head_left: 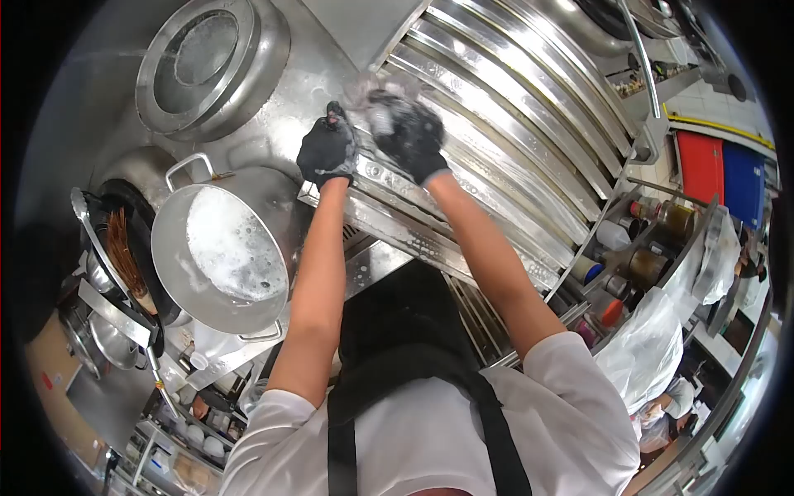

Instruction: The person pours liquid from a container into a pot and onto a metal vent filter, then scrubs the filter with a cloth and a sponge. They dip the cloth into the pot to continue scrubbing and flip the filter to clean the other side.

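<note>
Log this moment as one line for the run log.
left hand: black glove, on steel ledge | right hand: black glove, blurred, soapy on ribbed steel panel | near: sudsy pot

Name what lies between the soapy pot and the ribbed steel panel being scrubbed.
In the head view, the left hand and forearm cross between the pot and the ribbed panel.

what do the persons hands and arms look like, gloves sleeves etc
Both hands wear black gloves that end at the wrist: the left hand and the right hand, whose glove looks wet and soapy. The forearms are bare. Short white sleeves cover the upper arms, and black apron straps run over the white shirt. No watch or markings show.
</note>
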